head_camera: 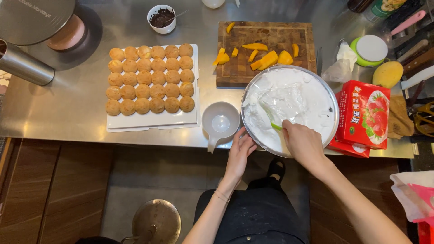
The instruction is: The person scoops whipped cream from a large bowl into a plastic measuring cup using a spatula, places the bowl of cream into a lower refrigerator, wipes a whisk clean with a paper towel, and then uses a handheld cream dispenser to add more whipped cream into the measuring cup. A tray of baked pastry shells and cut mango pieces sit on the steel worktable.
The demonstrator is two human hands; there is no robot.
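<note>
My right hand (304,143) is closed around the green handle of a spatula (270,118), whose blade lies buried in the whipped cream (294,101). The cream fills a wide metal bowl (335,113) that sits at the counter's near edge, right under my wrist. My left hand (240,151) is just to the left of it, fingers (246,138) spread and resting against the bowl's near-left rim, steadying it rather than gripping anything.

Just beyond my left hand stands a small white measuring cup (220,122), its handle pointing back toward me. Further left lies a white tray (153,123) carrying rows of golden puffs (150,79), well apart from the bowl. Straight past the bowl is a wooden board (235,70) scattered with mango slices (266,58); the bowl's far rim overlaps its near edge. Beyond the tray, at the far side of the counter, a little white cup of chocolate (161,18) holds a spoon.

To the right of my right hand a red carton (364,115) printed with strawberries sits touching the bowl, and past that a whole mango (387,73) and a green-rimmed lid (370,49).
</note>
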